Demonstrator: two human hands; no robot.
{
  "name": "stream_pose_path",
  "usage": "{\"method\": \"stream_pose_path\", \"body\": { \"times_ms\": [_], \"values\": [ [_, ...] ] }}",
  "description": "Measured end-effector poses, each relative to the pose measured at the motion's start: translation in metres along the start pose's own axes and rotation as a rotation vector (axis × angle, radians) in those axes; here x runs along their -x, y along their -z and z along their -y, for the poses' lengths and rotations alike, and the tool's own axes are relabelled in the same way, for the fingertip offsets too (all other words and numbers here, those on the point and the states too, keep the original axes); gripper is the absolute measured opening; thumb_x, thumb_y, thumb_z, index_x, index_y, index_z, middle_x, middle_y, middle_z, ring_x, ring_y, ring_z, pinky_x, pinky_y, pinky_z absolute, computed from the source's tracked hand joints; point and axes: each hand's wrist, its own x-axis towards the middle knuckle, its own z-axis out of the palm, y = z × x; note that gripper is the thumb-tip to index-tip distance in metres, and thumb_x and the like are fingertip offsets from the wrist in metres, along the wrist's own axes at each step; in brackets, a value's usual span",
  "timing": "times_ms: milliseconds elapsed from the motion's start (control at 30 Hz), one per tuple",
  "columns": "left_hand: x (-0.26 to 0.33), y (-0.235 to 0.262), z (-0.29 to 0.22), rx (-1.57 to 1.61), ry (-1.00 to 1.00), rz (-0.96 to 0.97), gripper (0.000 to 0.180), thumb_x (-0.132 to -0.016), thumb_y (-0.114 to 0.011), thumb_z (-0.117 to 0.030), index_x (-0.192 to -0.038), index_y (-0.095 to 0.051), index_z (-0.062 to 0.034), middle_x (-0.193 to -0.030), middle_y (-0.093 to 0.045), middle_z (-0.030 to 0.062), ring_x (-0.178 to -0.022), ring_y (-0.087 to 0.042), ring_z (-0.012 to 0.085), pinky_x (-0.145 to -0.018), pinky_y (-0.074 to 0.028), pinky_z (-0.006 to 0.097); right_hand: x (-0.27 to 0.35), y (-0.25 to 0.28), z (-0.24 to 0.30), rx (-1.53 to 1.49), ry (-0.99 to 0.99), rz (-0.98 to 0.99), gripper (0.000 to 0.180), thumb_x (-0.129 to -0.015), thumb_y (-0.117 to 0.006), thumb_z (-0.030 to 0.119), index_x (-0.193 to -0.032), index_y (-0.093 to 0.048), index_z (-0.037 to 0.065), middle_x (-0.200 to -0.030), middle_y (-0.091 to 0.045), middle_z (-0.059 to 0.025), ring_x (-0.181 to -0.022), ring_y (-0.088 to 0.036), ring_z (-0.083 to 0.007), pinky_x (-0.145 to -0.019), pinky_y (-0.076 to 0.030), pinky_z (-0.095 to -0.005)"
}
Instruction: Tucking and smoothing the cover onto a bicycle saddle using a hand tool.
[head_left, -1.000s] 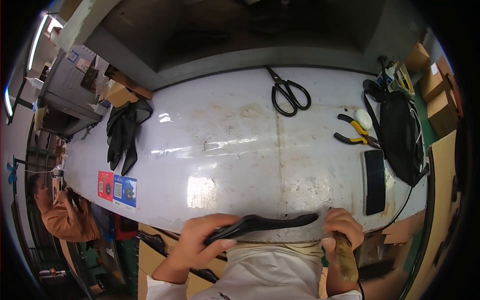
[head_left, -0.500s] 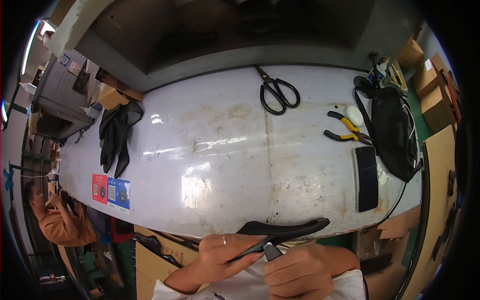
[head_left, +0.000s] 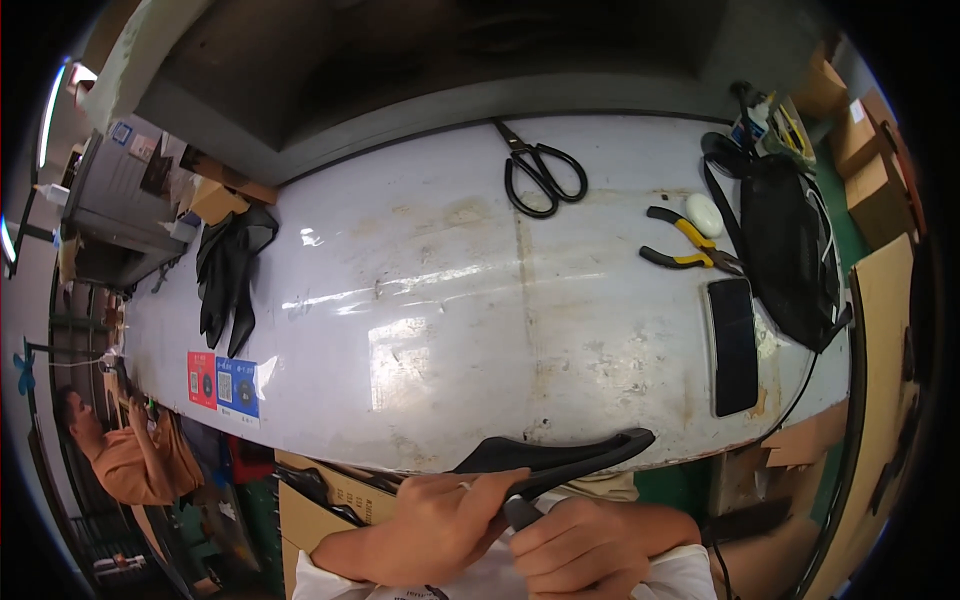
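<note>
A long, curved black piece shaped like a shoe (head_left: 590, 460) lies at the near edge of the table, reaching over it toward me. My left hand (head_left: 430, 525) is closed on its near part, with the fingers stretched along its side. Close beside it, my right hand (head_left: 580, 550) makes a fist around a tool with a dark, rounded handle (head_left: 521, 512). The handle's end pokes out beside the thumb, next to the black piece. The rest of the tool is hidden, so its kind cannot be made out.
Black-handled scissors (head_left: 544, 180), yellow-and-black pliers (head_left: 692, 240), a white oval object (head_left: 704, 215), a phone (head_left: 733, 350) and a black bag (head_left: 785, 250) lie on the white table (head_left: 450, 320). Limp black leather (head_left: 228, 270) sits left. Another person (head_left: 140, 455) works at far left.
My view has shifted slightly. My right hand and the tool have moved a little left, and my left hand has shifted against the black piece. Both grips hold.
</note>
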Motion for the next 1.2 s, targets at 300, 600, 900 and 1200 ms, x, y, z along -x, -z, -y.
{"method": "stream_pose_path", "body": {
  "times_ms": [300, 600, 900, 1200],
  "values": [
    [0.017, 0.018, 0.010, -0.367, 0.224, -0.217, 0.026, -0.086, -0.088, -0.016, -0.093, -0.070, 0.0008, -0.064, -0.069, 0.0099, -0.049, -0.066, 0.0263, -0.049, -0.053, 0.035, 0.012, 0.003, 0.009, -0.117, -0.090, -0.014, 0.027, -0.098, -0.077, 0.018, -0.096, -0.062, -0.005, -0.084, -0.065, -0.0154, -0.071, -0.066, -0.0330, -0.065, -0.060, -0.0472],
    [0.013, 0.027, 0.016, -0.027, 0.314, -0.050, 0.036, -0.093, -0.079, -0.018, -0.121, -0.069, 0.0016, -0.084, -0.074, 0.0176, -0.067, -0.072, 0.0346, -0.060, -0.057, 0.039, 0.006, -0.013, -0.015, 0.009, -0.095, -0.138, 0.030, -0.095, -0.081, 0.020, -0.099, -0.062, -0.003, -0.090, -0.065, -0.0138, -0.074, -0.067, -0.0307, -0.072, -0.063, -0.0470],
    [0.019, 0.026, 0.015, 0.169, 0.338, 0.030, 0.043, -0.093, -0.073, -0.005, -0.135, -0.069, 0.0021, -0.105, -0.078, 0.0221, -0.082, -0.076, 0.0344, -0.076, -0.060, 0.037, 0.000, -0.029, -0.036, -0.032, 0.012, -0.072, 0.015, -0.090, -0.073, 0.007, -0.081, -0.068, -0.004, -0.084, -0.066, -0.0153, -0.074, -0.068, -0.0299, -0.073, -0.064, -0.0478],
    [0.017, 0.028, 0.028, 0.285, 0.253, 0.034, 0.050, -0.092, -0.067, -0.002, -0.142, -0.064, 0.0019, -0.124, -0.073, 0.0268, -0.110, -0.075, 0.0390, -0.096, -0.060, 0.040, -0.006, -0.026, -0.047, -0.169, -0.073, -0.002, 0.015, -0.092, -0.070, 0.006, -0.082, -0.068, -0.004, -0.080, -0.064, -0.0135, -0.067, -0.065, -0.0296, -0.066, -0.061, -0.0467]
  ]
}}
